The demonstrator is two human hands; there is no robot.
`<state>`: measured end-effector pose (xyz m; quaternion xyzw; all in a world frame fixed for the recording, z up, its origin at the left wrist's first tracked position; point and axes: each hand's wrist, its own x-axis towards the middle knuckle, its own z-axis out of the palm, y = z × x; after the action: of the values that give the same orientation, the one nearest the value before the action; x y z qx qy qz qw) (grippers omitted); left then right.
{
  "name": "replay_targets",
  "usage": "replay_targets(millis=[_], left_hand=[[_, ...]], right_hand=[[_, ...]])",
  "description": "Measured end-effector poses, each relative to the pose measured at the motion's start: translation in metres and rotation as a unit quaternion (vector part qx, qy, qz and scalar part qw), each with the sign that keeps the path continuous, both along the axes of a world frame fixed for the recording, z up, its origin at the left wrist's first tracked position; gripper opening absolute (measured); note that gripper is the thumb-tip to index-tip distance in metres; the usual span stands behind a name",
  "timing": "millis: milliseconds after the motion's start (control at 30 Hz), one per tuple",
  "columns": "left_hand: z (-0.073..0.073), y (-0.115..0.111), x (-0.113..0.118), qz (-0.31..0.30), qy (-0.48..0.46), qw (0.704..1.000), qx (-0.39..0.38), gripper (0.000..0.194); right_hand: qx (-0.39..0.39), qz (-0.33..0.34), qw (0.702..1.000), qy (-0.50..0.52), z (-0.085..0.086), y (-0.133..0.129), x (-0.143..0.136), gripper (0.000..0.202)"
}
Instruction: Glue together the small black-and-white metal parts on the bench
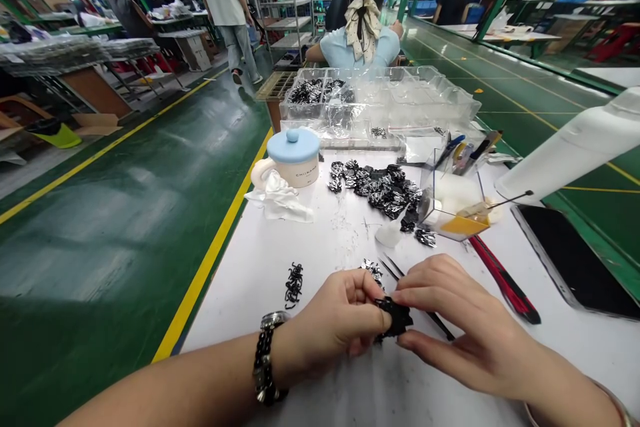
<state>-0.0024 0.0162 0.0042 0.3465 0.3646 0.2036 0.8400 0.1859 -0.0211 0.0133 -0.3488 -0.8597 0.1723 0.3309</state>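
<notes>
Between my two hands is a small black plastic part (pixel 399 317). My left hand (pixel 345 313) pinches it between thumb and fingers. The fingertips of my right hand (pixel 460 320) rest at its right edge, thumb below and fingers above. Under and beside the right hand lie dark tweezers (pixel 393 268), tips pointing away. Just beyond the left fingers sits a small heap of shiny metal pieces (pixel 371 269), partly hidden. Further left lies a little pile of curved black pieces (pixel 294 285). A larger heap of black-and-silver parts (pixel 385 188) spreads across the table's middle.
A lidded mug (pixel 293 160) and crumpled tissue (pixel 283 199) stand at the left edge. To the right are a clear tool holder (pixel 453 203), a red cutter knife (pixel 505 280), a phone (pixel 580 257) and a white bottle (pixel 570 147). Divided clear trays (pixel 380 97) stand behind; a person sits beyond.
</notes>
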Motion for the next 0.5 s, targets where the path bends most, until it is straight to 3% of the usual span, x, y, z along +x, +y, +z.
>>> replay_targets(millis=[500], left_hand=[[-0.0007,-0.0011,-0.0008,-0.002,-0.012,1.0,0.019,0.021]], right_hand=[[0.003,-0.002,1.0,-0.001,-0.0012,0.0003,0.001,0.029]])
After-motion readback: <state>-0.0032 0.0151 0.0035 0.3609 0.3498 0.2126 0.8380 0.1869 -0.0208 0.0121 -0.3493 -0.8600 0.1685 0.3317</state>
